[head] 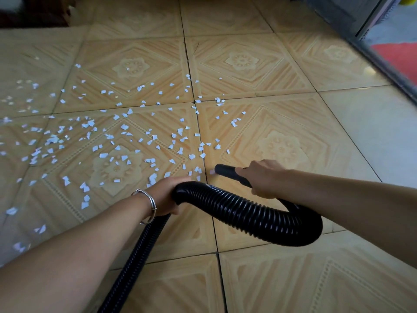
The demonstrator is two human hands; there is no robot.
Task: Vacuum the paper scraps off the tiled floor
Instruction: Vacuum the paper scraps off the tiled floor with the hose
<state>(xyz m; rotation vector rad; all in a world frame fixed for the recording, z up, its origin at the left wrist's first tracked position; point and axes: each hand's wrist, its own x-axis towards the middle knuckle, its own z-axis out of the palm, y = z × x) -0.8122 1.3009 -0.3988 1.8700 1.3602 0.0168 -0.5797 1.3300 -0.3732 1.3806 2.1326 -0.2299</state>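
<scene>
Several white paper scraps [117, 136] lie scattered over the patterned tan tiled floor [248, 64], mostly left and centre. A black ribbed vacuum hose [248, 213] loops across the lower middle. My right hand [261, 177] grips the smooth black nozzle tube [225, 171], whose open end points left, low over the floor, with a scrap right at its mouth. My left hand [167, 195], with a silver bangle on the wrist, holds the hose where it bends; the fingers are hidden behind the hose.
A dark door frame and threshold [383, 68] run along the upper right, with a red mat [399, 57] beyond. Dark furniture [33, 12] stands at the top left. The hose trails down to the bottom edge [126, 279].
</scene>
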